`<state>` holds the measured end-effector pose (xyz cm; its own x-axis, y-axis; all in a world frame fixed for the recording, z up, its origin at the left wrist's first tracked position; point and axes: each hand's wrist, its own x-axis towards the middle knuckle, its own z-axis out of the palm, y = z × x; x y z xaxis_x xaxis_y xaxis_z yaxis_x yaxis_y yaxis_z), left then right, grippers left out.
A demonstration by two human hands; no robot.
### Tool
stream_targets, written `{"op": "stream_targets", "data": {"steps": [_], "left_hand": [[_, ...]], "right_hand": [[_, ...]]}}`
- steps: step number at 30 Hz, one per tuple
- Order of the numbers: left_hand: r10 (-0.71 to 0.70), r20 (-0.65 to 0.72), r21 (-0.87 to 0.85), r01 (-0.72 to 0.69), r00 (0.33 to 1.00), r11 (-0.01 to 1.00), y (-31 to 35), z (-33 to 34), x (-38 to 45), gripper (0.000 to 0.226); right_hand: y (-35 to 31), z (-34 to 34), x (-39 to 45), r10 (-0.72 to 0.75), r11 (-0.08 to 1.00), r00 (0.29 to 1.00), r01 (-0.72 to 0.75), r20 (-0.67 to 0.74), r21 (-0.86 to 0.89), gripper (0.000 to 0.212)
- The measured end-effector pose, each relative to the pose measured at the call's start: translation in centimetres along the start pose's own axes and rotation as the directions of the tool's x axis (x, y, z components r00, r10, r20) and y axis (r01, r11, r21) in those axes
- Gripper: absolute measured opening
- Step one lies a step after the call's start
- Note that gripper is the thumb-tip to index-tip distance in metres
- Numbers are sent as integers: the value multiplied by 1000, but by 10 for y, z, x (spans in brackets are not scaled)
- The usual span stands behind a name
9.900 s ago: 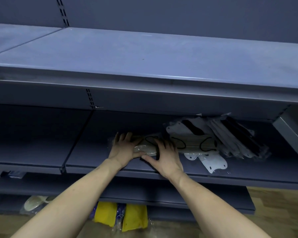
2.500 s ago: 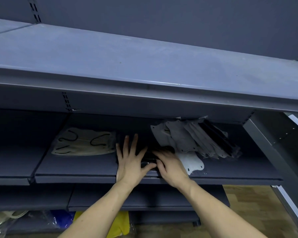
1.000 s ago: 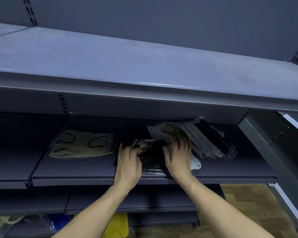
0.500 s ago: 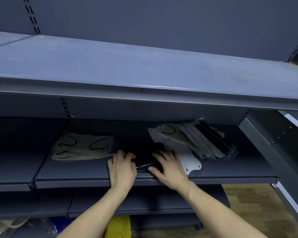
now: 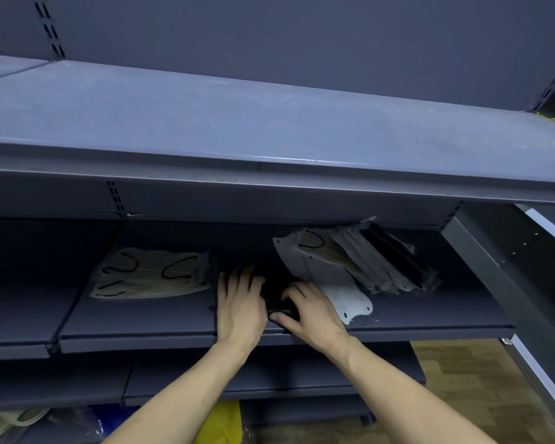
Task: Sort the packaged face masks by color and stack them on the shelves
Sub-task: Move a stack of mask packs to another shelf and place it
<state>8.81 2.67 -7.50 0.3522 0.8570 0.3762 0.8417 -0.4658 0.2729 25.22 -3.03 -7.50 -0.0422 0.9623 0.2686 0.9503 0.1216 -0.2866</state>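
Note:
A stack of black packaged masks (image 5: 274, 282) lies at the front middle of the middle shelf (image 5: 148, 318). My left hand (image 5: 239, 304) rests flat on its left side, fingers fairly straight. My right hand (image 5: 313, 312) has curled fingers on top and its thumb at the front edge, pinching the stack. A beige stack with black ear loops (image 5: 151, 277) lies to the left. A mixed pile of white, beige and black packs (image 5: 375, 261) leans at the right, and a white mask (image 5: 343, 293) sticks out from it beside my right hand.
The upper shelf (image 5: 269, 129) overhangs the work area. A grey upright (image 5: 500, 277) closes the shelf on the right. Below are lower shelves, yellow packs (image 5: 220, 424), and beige masks in plastic (image 5: 10, 421) at bottom left. Wooden floor shows at lower right.
The black packs, held up between both hands a second ago, now lie flat on the shelf. Both hands have come down on them and closed together near the shelf's front edge.

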Motion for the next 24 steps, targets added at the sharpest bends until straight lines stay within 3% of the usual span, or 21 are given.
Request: {"op": "stream_targets", "data": {"steps": [4, 7, 10, 14, 16, 19, 24], "left_hand": [[-25, 221, 18, 22, 975, 1000, 2, 14, -1, 51], [-16, 207, 18, 13, 978, 1000, -1, 17, -3, 59], [-24, 221, 31, 17, 975, 999, -1, 18, -3, 60], [-24, 220, 26, 18, 975, 999, -1, 18, -3, 60], [-23, 213, 20, 19, 977, 1000, -1, 18, -3, 60], [-26, 205, 21, 22, 978, 1000, -1, 17, -3, 58], [-16, 198, 21, 12, 980, 1000, 0, 16, -4, 56]], "right_hand": [[8, -2, -4, 40, 997, 997, -35, -62, 70, 43], [15, -7, 7, 241, 968, 963, -230, -116, 104, 40], [24, -14, 32, 432, 900, 902, -431, -16, 67, 65], [43, -14, 53, 542, 840, 828, -541, 142, -53, 80], [44, -11, 54, 563, 827, 815, -556, 138, -88, 78], [35, -2, 49, 534, 833, 846, -525, 5, -177, 63], [30, 6, 44, 420, 891, 902, -431, -100, -144, 31]]}}
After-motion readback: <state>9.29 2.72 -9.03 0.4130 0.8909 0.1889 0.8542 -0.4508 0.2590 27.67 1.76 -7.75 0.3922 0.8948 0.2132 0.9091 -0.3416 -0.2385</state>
